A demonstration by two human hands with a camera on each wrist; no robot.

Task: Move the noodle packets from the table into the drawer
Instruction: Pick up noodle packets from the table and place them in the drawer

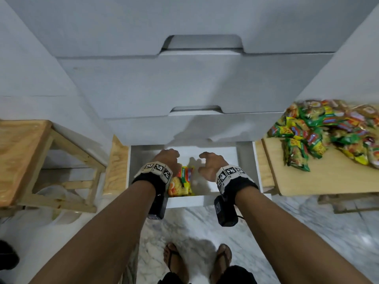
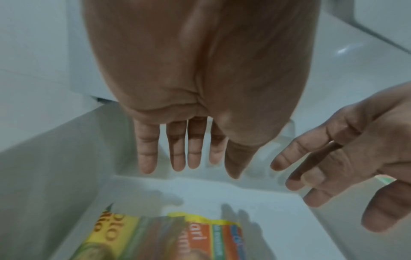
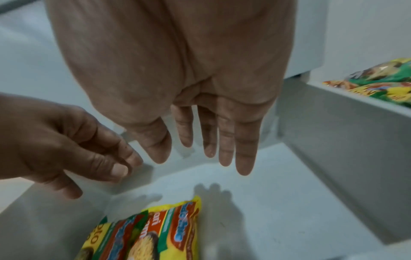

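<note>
Progress: early stage, by judgement. One noodle packet (image 1: 181, 183) lies flat on the floor of the drawer (image 1: 249, 160), toward its front left corner; a second may lie under or beside it, not clear. The drawer is the lowest of a white chest, pulled open at 12 o'clock from the person.

Remaining: a large heap of noodle packets (image 1: 328, 128) on the wooden worktop (image 1: 320, 181) at 2 o'clock, well apart from the drawer.

Left hand (image 1: 167, 160): above the drawer, fingers straight and hanging down, grip spread, holding nothing; just above the packet.

Right hand (image 1: 209, 165): above the drawer at its middle, fingers loosely spread, grip empty.

Surroundings: wooden stool (image 1: 26, 156) at 9 o'clock with something pale beneath it, not identifiable; marble-patterned floor (image 1: 287, 232); closed upper drawers (image 1: 184, 87) overhanging the open one.

Obstructions: the upper drawer fronts project over the back of the open drawer, so its rear is likely reached only at a low angle. Nothing lies between worktop and drawer.
</note>
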